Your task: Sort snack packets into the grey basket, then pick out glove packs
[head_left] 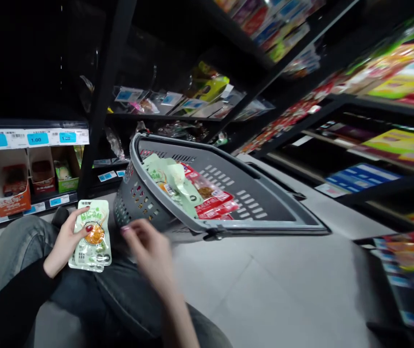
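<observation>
My left hand [65, 241] grips a small stack of pale green snack packets [92, 234] over my knee. A grey plastic shopping basket [264, 203] sits tilted on the floor ahead, holding green packets [170, 181] and red packets [214, 203]. My right hand [147, 249] hovers just in front of the basket's near wall, blurred by motion, fingers loosely curled with nothing visible in them. My legs in dark jeans [120, 295] fill the lower left.
Dark store shelves surround me. A low shelf on the left carries blue price tags [36, 139] and open cardboard boxes [11, 191]. Packed shelves of colourful goods [391, 77] run along the right. Grey tiled floor [272, 290] lies beyond the basket.
</observation>
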Demonstrator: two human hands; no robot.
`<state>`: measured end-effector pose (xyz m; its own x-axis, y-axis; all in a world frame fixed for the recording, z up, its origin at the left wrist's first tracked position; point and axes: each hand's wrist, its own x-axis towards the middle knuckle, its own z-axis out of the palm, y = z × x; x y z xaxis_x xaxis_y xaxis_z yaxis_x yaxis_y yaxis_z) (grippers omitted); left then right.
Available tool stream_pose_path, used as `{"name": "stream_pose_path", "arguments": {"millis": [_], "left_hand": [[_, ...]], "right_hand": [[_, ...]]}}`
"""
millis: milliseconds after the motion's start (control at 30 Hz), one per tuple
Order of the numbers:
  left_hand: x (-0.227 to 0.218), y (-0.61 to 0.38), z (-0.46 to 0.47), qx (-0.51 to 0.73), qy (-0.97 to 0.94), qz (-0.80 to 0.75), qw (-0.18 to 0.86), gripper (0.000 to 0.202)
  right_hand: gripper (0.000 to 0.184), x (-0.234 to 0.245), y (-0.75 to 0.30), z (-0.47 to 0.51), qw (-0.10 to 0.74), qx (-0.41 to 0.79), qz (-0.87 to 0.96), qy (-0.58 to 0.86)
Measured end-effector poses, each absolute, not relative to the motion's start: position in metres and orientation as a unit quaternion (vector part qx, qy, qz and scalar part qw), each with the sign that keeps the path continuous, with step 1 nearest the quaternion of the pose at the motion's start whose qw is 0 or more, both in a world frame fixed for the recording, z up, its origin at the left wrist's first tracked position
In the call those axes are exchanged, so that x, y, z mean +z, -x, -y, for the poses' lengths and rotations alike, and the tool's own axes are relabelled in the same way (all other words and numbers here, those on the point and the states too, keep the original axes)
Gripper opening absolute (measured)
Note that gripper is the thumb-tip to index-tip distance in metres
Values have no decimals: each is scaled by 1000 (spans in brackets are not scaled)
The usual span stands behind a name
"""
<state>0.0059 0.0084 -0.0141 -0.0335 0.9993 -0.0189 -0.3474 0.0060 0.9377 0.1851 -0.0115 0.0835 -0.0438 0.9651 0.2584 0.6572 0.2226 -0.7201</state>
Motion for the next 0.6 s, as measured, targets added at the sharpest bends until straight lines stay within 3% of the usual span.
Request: {"name": "stream_pose_path", "arguments": {"millis": [67,233,400,600], "left_hand": [[-14,-6,-8,575,-419,-434,553,46],[-13,-5,-6,572,-448,-459,511,42],[-8,-4,-4,566,-456,-454,515,39],[-8,-4,-4,575,-461,-463,492,37]], "right_hand": [[17,49,-166,7,331,329,676,570],[27,12,-157,-7,397,483,578,524],[29,14,-163,-7,401,557,535,492],[31,8,-161,-7,421,562,514,493]]}}
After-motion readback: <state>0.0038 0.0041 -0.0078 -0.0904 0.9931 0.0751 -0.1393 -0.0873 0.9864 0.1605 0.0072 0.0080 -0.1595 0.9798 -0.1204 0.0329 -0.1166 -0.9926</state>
